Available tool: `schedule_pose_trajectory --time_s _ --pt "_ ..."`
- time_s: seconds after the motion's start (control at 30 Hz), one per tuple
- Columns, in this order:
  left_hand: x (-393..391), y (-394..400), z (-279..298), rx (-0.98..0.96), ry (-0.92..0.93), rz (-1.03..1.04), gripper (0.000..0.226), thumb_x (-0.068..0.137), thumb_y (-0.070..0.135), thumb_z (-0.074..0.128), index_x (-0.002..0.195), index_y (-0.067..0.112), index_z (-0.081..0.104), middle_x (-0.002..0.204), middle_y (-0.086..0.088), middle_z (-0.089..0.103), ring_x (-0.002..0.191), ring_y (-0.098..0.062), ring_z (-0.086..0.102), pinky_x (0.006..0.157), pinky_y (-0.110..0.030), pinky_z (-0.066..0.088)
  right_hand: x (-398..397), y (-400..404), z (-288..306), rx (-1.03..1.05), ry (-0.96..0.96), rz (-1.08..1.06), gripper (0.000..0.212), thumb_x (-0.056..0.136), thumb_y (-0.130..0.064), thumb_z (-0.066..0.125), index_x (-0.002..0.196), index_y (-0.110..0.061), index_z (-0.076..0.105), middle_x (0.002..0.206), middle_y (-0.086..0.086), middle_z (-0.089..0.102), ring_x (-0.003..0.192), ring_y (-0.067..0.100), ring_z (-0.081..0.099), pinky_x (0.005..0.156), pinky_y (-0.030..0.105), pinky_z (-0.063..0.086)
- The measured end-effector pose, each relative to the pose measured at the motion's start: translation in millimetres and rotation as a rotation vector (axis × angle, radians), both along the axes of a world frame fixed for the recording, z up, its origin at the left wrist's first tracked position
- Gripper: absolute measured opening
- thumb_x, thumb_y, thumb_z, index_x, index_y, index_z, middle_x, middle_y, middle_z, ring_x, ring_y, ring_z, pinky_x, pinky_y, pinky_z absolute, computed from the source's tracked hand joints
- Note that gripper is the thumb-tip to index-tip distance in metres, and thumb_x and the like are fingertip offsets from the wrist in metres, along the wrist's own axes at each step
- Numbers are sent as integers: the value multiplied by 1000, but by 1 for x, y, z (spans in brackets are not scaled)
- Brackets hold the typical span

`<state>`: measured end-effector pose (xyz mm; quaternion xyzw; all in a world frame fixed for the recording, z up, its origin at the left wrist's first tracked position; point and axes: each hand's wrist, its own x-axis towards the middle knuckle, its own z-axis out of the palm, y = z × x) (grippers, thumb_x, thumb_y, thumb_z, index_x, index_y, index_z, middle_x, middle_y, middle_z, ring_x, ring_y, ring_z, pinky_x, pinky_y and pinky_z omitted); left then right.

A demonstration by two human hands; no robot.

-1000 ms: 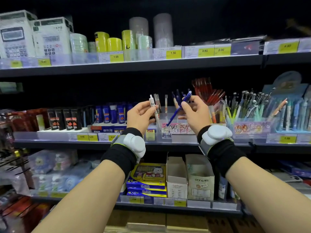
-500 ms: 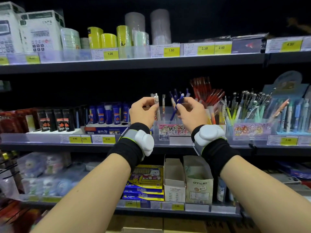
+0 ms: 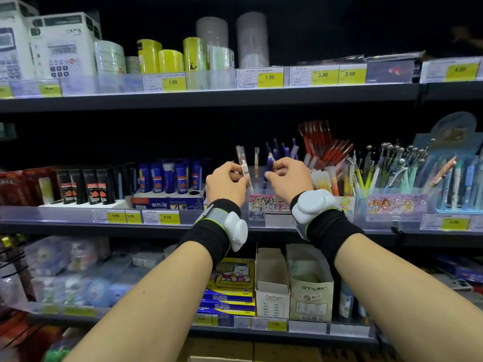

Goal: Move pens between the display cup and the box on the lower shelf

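Note:
My left hand is shut on a white pen, held nearly upright over the clear display cup on the middle shelf. My right hand grips a blue pen whose lower end dips into the same cup. Several other blue and clear pens stand in the cup behind my fingers. On the lower shelf stand two open cardboard boxes, a white box and a beige box, directly below my wrists. Their insides are hidden.
Cups of red pens and mixed coloured pens stand to the right on the middle shelf. Glue sticks and black tubes sit to the left. A yellow and blue box stack is left of the cardboard boxes. Tape rolls fill the top shelf.
Both hands have come lower and closer together over the display cup. The blue pen, slanted a second ago, now stands steeper with its tip in the cup. The white pen dropped too.

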<state>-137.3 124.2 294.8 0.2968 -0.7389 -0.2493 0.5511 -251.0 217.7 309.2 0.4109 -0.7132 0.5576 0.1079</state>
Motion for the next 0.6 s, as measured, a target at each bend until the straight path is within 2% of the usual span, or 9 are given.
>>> schedule_pose_trajectory --time_s 0.13,0.27,0.33,0.4,0.6 --pt "-2 0 1 19 -34 7 10 83 33 74 93 29 73 73 13 65 77 -13 65 70 -25 48 3 -2 0 80 20 -25 11 87 -24 72 93 -15 72 82 2 72 84 19 67 80 31 54" --pt "-4 -1 -1 50 -26 -13 12 85 34 72 93 29 78 87 4 75 85 -16 69 81 -33 56 5 -4 3 128 46 -37 13 90 -22 67 88 -13 77 90 6 75 91 24 69 82 33 54" --pt "-4 -2 -2 57 -35 8 8 85 37 71 81 33 77 80 6 75 80 -15 70 78 -34 58 6 -5 3 165 64 -47 15 91 -21 66 86 -14 78 93 6 76 89 23 69 76 29 52" --pt "-3 -4 -3 66 -36 31 16 83 40 70 68 36 71 70 10 73 74 -12 69 74 -33 58 7 -5 2 179 76 -55 15 90 -23 67 84 -16 79 89 4 76 86 22 69 73 28 51" --pt "3 -6 -5 65 -26 25 12 83 38 73 74 29 74 71 10 71 75 -12 66 69 -24 46 8 -1 -3 160 91 -101 8 87 -26 71 82 -21 73 76 -6 67 79 18 67 69 29 51"
